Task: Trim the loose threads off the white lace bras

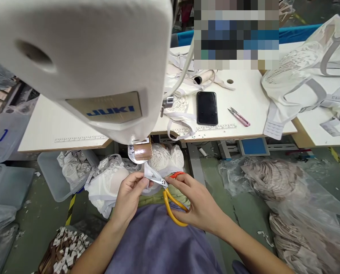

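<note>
Under the sewing machine head, my left hand [130, 196] pinches a narrow white strap [146, 170] between thumb and fingers. My right hand [200, 203] grips a pair of scissors [158, 179] with yellow and red handles. The blades point left and lie at the strap, beside my left fingertips; whether they bite into it, I cannot tell. Just behind the blades sits a white lace bra [164, 158]. More white bra cups [117, 180] hang to the left of my left hand.
The white sewing machine [101, 57] fills the upper left. On the table [56, 118] lie a black phone [207, 108], pink thread snips [239, 116] and, to the right, a pile of white bras [298, 80]. Plastic bins [56, 182] stand at left; bagged beige fabric [268, 179] lies at right.
</note>
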The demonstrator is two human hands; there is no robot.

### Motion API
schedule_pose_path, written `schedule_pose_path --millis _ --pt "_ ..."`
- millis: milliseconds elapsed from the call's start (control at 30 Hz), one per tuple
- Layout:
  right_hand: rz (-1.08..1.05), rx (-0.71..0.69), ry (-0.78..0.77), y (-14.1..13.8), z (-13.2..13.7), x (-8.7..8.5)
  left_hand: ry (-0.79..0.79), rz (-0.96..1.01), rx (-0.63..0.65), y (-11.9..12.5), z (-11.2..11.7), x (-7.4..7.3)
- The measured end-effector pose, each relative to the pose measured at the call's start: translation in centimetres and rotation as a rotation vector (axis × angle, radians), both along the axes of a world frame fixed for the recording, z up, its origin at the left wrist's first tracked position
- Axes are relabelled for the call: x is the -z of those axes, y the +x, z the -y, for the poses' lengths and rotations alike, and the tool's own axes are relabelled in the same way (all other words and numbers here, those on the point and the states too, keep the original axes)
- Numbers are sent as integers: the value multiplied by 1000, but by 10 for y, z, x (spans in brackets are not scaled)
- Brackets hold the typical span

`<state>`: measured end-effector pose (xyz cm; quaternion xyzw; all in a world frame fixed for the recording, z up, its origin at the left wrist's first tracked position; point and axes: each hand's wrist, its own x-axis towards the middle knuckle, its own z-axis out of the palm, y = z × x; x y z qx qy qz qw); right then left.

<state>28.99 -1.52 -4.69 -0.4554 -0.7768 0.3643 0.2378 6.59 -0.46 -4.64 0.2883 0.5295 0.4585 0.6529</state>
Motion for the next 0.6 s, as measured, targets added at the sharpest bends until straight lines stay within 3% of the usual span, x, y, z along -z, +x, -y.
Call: schedule_pose_path --millis 600 --pt "-35 10 -57 10 -2 2 -36 -51 20 -2 -2 -3"
